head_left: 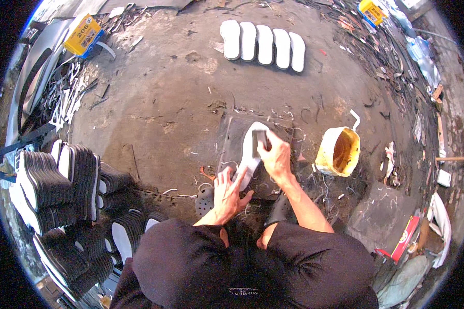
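— Your dark-clad knees (180,262) occupy the lower part of the frame, nearest the camera. Locate your workpiece.

— Frame centre: one white shoe sole (249,144) lies on a dark slab (232,135), its wide end toward the top of the frame.

— State of your hands?

— Your left hand (226,198) is open, fingers spread, fingertips pressing the sole's narrow end. Your right hand (277,157) is closed around a grey flat block (257,147), set against the sole's wide end.

— Progress?

— Five white soles (264,45) lie side by side at upper centre; judge these as probably finished. The sole under your hands appears part-worked. The sole stacks (44,183) at lower left are probably yours to do, though you cannot confirm their status from this view.

— Containers?

— Right of centre, your yellow cut-open container (326,149) holds something brown; whether it is liquid or dried residue, you cannot tell. For the yellow-and-blue containers at upper left (85,36) and upper right (371,13), you cannot see the contents.
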Demonstrator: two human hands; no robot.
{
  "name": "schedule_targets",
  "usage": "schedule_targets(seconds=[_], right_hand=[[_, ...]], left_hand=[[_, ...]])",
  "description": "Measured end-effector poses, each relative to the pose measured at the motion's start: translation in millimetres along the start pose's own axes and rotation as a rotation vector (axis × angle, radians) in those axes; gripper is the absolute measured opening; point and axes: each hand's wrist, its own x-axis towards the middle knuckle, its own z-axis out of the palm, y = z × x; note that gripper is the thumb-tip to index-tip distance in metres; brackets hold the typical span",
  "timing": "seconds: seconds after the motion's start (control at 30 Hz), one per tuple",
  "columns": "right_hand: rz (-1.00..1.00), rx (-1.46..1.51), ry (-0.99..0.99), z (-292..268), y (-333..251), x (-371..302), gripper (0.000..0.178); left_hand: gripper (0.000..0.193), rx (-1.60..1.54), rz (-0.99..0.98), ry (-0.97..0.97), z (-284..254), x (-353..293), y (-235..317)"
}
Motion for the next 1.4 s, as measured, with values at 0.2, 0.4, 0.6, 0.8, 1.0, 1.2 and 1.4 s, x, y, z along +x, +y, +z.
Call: schedule_targets(seconds=[0.2,0.4,0.6,0.8,1.0,1.2,1.4], right_hand=[[-0.147,-0.198,0.006,7,21,52,0.033],[-0.795,-0.270,-0.630,16,6,93,0.040],[-0.529,-0.340,-0.232,-21,47,31,0.043],[-0.459,-0.192,-0.188,-32,37,45,0.038],[-0.403,-0.270,-0.205,-17,44,11,0.039],[-0.359,-0.079,-0.320,-4,15,-123,0.040],[-0.265,-0.262,-0.024,-5,23,56,0.028]], left_hand=[[0.092,-0.167,-0.023,-0.104,1,-15,-18],[0.091,-0.242,0.000,-0.057,10,-18,-22],[0.087,-0.287,-0.008,-0.043,10,-15,-25],[0.087,-0.313,-0.001,-0.042,15,-2,-17],[0.075,-0.409,-0.013,-0.104,6,9,-21],[0.064,-0.449,0.014,-0.077,5,4,-53],[0.076,-0.387,-0.021,-0.026,8,6,-18]])
